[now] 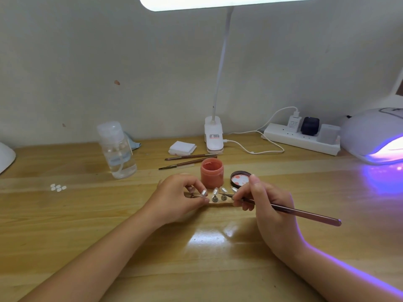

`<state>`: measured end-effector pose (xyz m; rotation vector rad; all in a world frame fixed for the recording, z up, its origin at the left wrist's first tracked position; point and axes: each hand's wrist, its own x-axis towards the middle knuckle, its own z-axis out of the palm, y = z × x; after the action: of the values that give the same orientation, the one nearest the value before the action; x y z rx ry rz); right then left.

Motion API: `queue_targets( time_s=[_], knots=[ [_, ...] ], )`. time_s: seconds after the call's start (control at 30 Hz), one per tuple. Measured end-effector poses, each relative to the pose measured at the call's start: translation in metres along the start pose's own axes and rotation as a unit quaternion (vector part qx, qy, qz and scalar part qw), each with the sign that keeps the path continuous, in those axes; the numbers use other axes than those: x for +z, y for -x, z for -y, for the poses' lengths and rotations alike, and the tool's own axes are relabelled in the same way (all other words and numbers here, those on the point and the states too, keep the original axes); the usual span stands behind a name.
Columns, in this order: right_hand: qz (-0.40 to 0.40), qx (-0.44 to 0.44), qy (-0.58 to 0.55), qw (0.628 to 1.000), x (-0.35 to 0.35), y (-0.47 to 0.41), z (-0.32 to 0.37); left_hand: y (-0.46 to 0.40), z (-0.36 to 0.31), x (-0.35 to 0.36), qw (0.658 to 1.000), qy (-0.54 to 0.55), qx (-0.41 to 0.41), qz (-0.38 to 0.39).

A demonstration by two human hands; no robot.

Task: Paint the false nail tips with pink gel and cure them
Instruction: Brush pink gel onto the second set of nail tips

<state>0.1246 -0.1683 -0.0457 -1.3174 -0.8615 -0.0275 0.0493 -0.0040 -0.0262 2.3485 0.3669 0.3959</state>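
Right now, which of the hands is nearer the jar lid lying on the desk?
Right. The right hand, holding the brush, has its thumb touching the lid; the left hand is beyond the pink gel jar, at the nail-tip holder.

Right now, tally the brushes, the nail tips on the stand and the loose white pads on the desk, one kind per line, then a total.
Brushes: 3, one in the right hand, two lying behind the pink gel jar.
Nail tips on the stand: 4 visible; the left hand may hide more.
Loose white pads: 5, as far as I can tell.
Total: 12
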Motion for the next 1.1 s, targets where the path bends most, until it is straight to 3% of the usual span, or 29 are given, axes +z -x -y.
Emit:
queue_targets(
  time_s=[0.43, 0.6, 0.73, 0.83, 1.0, 1.1],
  knots=[
    [-0.006, -0.02, -0.013, 1.0, -0.001, 0.0, -0.002, 0.012, 0.005, 0.005, 0.988, -0.067, 0.134, -0.036],
    [-0.01, -0.019, -0.012, 1.0, -0.001, 0.0, -0.002, 0.008, 0.003, 0.001, 0.987, -0.069, 0.141, -0.025],
    [-0.005, -0.017, -0.017, 1.0, -0.001, 0.0, -0.001, 0.003, 0.0, -0.003, 0.993, -0.066, 0.101, 0.006],
    [-0.009, -0.013, -0.013, 1.0, -0.003, 0.0, 0.0, 0.007, 0.0, -0.002, 0.989, -0.067, 0.126, -0.026],
    [-0.034, 0.015, 0.023, 0.999, -0.004, -0.003, 0.002, 0.023, -0.002, 0.002, 0.966, 0.02, 0.173, -0.192],
    [-0.047, 0.044, 0.042, 0.997, -0.006, -0.007, 0.006, 0.028, -0.005, 0.005, 0.959, 0.169, 0.126, -0.192]
  ],
)
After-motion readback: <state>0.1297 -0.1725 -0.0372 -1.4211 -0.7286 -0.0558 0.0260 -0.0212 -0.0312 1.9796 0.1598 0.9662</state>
